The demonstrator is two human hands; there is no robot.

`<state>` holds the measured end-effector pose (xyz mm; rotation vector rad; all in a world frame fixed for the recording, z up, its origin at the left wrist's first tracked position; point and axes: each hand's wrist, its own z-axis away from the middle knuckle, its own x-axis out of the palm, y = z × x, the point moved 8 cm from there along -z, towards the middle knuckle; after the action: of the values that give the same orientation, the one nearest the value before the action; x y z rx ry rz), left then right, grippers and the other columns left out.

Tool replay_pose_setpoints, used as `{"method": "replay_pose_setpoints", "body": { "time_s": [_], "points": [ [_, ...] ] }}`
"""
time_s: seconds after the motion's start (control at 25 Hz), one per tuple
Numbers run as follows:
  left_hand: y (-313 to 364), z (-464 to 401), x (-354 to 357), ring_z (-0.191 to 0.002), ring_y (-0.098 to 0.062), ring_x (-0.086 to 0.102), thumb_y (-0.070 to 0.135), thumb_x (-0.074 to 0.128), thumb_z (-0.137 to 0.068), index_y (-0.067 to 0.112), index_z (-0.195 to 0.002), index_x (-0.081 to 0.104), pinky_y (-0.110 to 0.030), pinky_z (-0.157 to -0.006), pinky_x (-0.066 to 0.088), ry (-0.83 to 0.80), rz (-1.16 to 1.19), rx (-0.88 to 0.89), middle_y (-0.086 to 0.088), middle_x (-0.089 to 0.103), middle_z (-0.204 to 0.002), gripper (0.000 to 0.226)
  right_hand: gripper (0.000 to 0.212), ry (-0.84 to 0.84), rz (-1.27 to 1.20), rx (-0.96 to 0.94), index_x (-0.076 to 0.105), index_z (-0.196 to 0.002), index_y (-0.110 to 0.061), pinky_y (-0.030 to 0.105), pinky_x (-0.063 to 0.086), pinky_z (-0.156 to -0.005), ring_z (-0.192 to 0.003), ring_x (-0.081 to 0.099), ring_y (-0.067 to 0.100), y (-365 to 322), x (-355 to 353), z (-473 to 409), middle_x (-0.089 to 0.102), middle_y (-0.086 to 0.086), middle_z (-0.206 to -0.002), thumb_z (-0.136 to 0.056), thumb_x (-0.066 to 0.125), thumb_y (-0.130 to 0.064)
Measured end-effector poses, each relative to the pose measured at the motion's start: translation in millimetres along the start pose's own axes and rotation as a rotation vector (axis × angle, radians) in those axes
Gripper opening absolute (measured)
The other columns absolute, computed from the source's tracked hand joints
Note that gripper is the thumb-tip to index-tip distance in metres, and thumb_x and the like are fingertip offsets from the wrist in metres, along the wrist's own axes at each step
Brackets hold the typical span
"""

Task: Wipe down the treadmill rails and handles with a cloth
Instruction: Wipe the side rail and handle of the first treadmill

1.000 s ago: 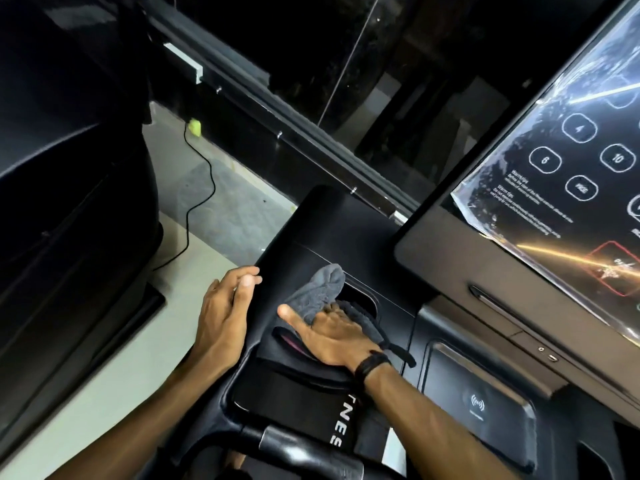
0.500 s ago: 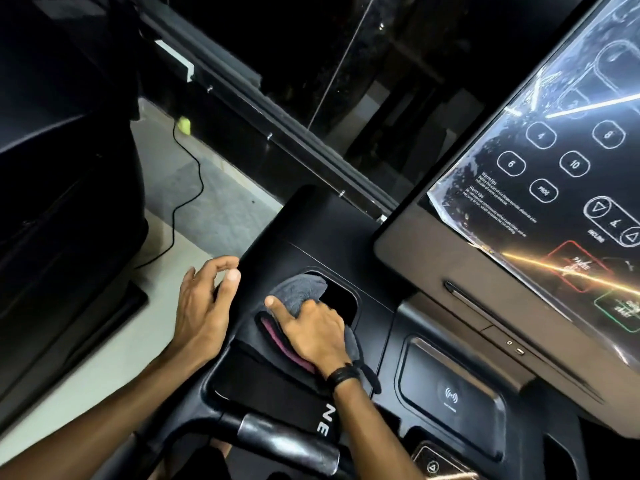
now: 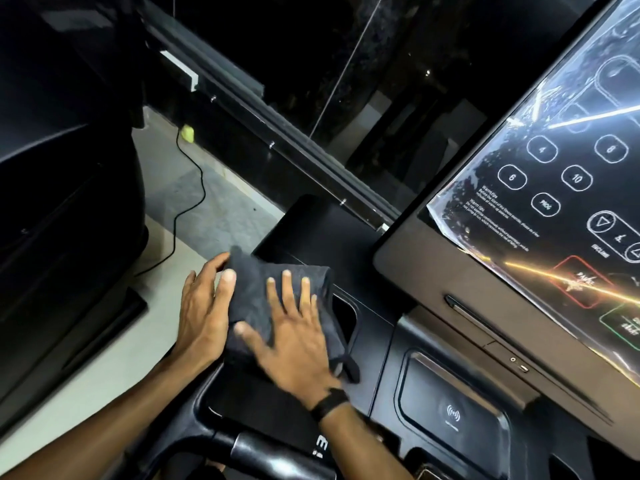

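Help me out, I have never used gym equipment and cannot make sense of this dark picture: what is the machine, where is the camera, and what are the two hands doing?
The camera sits on the person's head, looking down past their arms. The machine is a treadmill: its control console with numbered buttons slopes up on the right, under a shiny plastic film. Below it lies a tray with a wireless charging pad. A dark grey cloth lies spread on the console's left shelf, partly covering a recessed cup holder. The right hand presses flat on the cloth; the left hand steadies its left edge. A handlebar crosses the bottom.
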<state>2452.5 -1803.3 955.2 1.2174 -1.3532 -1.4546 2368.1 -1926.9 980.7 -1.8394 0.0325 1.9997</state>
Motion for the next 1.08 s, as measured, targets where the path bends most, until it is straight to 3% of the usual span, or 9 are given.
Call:
{"method": "replay_pose_setpoints", "body": {
  "time_s": [0.04,0.16,0.32,0.52,0.76,0.92,1.08],
  "points": [
    [-1.9,0.2,-2.6,-0.124,-0.002,0.045,0.061,0.025,-0.092,0.016,-0.138,0.051,-0.055,-0.117,0.024,0.014,-0.016,-0.022,0.008,0.055,-0.132,0.07,0.089,-0.001,0.006,-0.033,0.019,-0.159,-0.026,0.048,-0.005,-0.124,-0.152,-0.018,0.024,0.7,14.2,-13.0,0.001,-0.001,-0.168,-0.089,0.027,-0.079],
    [-0.2,0.1,-2.1,-0.129,0.009,0.032,0.064,0.02,-0.088,0.013,-0.145,0.045,-0.046,-0.123,0.011,-0.026,-0.098,-0.054,0.01,0.045,-0.143,0.081,0.08,0.14,0.103,0.021,0.031,-0.156,-0.029,0.053,-0.013,-0.121,-0.154,-0.006,0.027,24.4,9.9,-60.7,0.011,0.0,-0.168,-0.09,0.023,-0.074],
    [-1.8,1.5,-3.9,-0.11,0.041,0.009,0.067,0.016,-0.084,0.018,-0.148,0.04,-0.03,-0.122,-0.001,-0.06,-0.132,-0.078,0.015,0.038,-0.142,0.085,0.069,0.008,0.26,0.127,0.026,-0.157,-0.029,0.058,-0.009,-0.12,-0.154,-0.004,0.031,41.9,-2.6,-120.1,0.009,0.003,-0.168,-0.098,0.028,-0.065],
    [-13.4,-1.9,-29.0,-0.125,0.011,0.032,0.068,0.015,-0.085,0.018,-0.145,0.045,-0.033,-0.123,0.003,-0.003,-0.114,-0.098,0.003,0.046,-0.15,0.084,0.063,-0.068,0.316,0.015,0.032,-0.155,-0.027,0.054,-0.007,-0.122,-0.154,-0.002,0.031,12.6,3.4,-118.5,0.016,0.004,-0.167,-0.101,0.032,-0.057],
    [-16.8,-0.7,-71.8,-0.139,-0.011,0.04,0.067,0.015,-0.087,0.015,-0.142,0.051,-0.039,-0.124,0.006,0.062,-0.096,-0.102,0.0,0.052,-0.145,0.083,0.056,-0.089,0.304,-0.351,0.063,-0.132,-0.021,0.046,0.011,-0.123,-0.144,0.033,0.028,-87.7,48.1,-27.4,0.058,0.004,-0.141,-0.095,0.033,-0.05],
    [-21.2,5.0,-85.7,-0.139,-0.013,0.04,0.062,0.018,-0.091,0.014,-0.141,0.052,-0.036,-0.124,0.006,0.072,-0.103,-0.114,-0.001,0.053,-0.145,0.077,0.054,-0.082,0.243,-0.516,0.073,-0.103,-0.014,0.04,0.025,-0.115,-0.115,0.052,0.027,-133.6,70.3,22.3,0.07,0.006,-0.105,-0.091,0.031,-0.045],
    [-27.1,6.9,-82.3,-0.138,-0.012,0.039,0.058,0.02,-0.092,0.015,-0.141,0.052,-0.027,-0.121,0.005,0.059,-0.076,-0.119,-0.002,0.053,-0.145,0.073,0.042,-0.126,0.145,-0.633,0.071,-0.111,-0.016,0.036,0.019,-0.12,-0.117,0.051,0.025,-145.6,79.0,60.6,0.07,0.005,-0.109,-0.098,0.044,-0.045]
  ]
}}
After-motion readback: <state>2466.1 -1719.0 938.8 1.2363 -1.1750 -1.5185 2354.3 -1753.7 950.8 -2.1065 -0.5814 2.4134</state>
